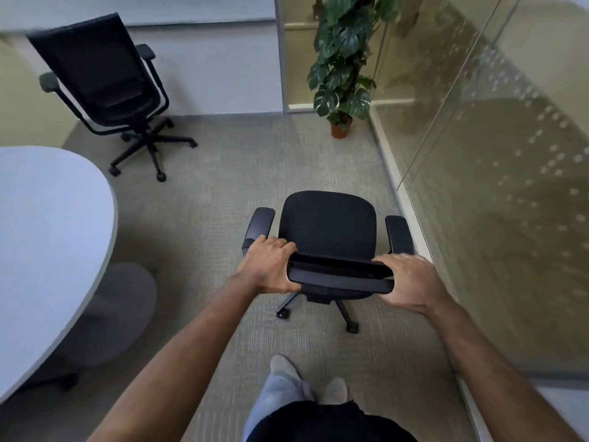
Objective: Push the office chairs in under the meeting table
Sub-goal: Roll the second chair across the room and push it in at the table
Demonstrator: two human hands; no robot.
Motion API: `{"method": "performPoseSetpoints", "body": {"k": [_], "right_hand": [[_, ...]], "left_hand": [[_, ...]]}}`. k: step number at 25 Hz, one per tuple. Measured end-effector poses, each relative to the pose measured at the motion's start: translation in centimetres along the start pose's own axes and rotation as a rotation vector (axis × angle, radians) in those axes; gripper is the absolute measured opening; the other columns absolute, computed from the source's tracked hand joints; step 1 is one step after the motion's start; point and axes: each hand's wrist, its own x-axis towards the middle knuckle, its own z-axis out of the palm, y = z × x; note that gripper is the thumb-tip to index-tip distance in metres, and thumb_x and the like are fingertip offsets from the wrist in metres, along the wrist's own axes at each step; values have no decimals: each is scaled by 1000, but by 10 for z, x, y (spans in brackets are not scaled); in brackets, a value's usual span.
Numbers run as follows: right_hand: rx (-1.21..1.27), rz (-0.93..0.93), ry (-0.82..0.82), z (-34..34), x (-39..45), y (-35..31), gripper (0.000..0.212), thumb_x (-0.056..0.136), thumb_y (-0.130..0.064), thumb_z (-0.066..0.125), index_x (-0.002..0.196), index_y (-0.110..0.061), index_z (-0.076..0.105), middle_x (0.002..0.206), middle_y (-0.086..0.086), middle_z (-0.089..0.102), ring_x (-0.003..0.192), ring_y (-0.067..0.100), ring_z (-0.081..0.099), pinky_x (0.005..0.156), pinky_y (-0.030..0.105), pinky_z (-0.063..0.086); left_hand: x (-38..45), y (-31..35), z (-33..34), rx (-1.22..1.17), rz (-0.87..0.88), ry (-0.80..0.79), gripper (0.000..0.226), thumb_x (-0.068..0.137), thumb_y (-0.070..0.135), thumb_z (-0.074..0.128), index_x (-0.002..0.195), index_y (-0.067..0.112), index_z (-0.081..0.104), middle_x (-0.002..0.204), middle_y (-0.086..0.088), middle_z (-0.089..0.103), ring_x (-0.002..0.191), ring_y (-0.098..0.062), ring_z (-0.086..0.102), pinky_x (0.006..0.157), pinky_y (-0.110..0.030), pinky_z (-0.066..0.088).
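You are gripping the near chair [328, 232] by its backrest top, left hand [269, 266] and right hand [411, 282] both clamping it. It is standing at 12 o'clock, well apart from the meeting table [47, 224] at 9 (second chair [105, 81] at 11). A terracotta pot [339, 130] is holding a leafy plant [342, 55] at 1.

Table [47, 218] cut off by left edge. Near chair's [328, 231] backrest seen edge-on, front face hidden; some casters hidden under seat. Plant [345, 55] top cut off.
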Motion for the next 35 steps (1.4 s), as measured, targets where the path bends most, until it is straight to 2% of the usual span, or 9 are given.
{"method": "performPoseSetpoints", "body": {"k": [6, 13, 17, 19, 24, 26, 28, 30, 35], "right_hand": [[-5, -167, -70, -1, 62, -38, 64, 68, -60, 64, 127, -38, 64, 116, -18, 73, 106, 15, 69, 93, 39, 51], [-8, -356, -118, 1, 141, -80, 65, 68, -57, 66, 129, -33, 66, 120, -16, 73, 110, 19, 69, 96, 41, 49], [-49, -455, -156, 6, 179, -108, 65, 68, -55, 61, 129, -34, 65, 120, -16, 72, 111, 18, 67, 98, 40, 46], [-53, -511, -170, 8, 198, -121, 63, 68, -51, 66, 128, -33, 65, 120, -15, 72, 111, 19, 67, 98, 40, 46], [-52, -665, -173, 16, 238, -146, 58, 66, -47, 75, 122, -32, 68, 111, -14, 74, 102, 22, 69, 91, 43, 49], [-50, -745, -183, 18, 254, -151, 59, 65, -50, 74, 121, -33, 68, 109, -14, 74, 100, 22, 70, 89, 42, 50], [-52, -812, -190, 17, 270, -155, 59, 64, -51, 73, 119, -34, 67, 108, -14, 74, 98, 22, 70, 88, 43, 50], [-54, -875, -205, 16, 286, -156, 59, 63, -52, 74, 119, -34, 67, 108, -14, 74, 99, 22, 70, 88, 43, 50], [-82, -1022, -244, 17, 317, -165, 60, 61, -54, 73, 118, -37, 65, 105, -16, 72, 99, 19, 68, 87, 40, 48]], "left_hand": [[-31, -45, -3, 9, -139, -17, 83, 64, 89, 53, 114, 23, 64, 103, 1, 69, 97, -24, 63, 91, -42, 45], [-64, -96, -5, -42, -280, -71, 116, 60, 106, 33, 135, 22, 61, 119, 2, 66, 111, -21, 61, 100, -40, 42], [-81, -112, -2, -27, -383, -48, 101, 62, 104, 39, 112, 22, 71, 99, 4, 61, 96, -20, 59, 86, -39, 38], [-91, -119, 0, -35, -432, -30, 94, 64, 102, 42, 104, 22, 71, 95, 5, 58, 94, -20, 57, 83, -39, 37], [-110, -126, -2, -75, -568, -42, 86, 65, 101, 46, 96, 24, 66, 94, 9, 56, 89, -18, 58, 73, -37, 41], [-112, -121, -4, -100, -632, -56, 83, 66, 101, 46, 92, 23, 59, 94, 10, 63, 80, -18, 61, 65, -36, 48], [-112, -110, -5, -104, -711, -70, 81, 67, 101, 44, 89, 23, 53, 83, 10, 63, 69, -18, 58, 61, -39, 50], [-110, -97, -5, -104, -791, -61, 80, 67, 101, 42, 87, 23, 48, 75, 10, 60, 63, -17, 52, 58, -38, 46], [-107, -62, 1, -115, -960, -20, 77, 67, 101, 43, 84, 25, 46, 71, 12, 56, 60, -15, 49, 56, -35, 36]]}}
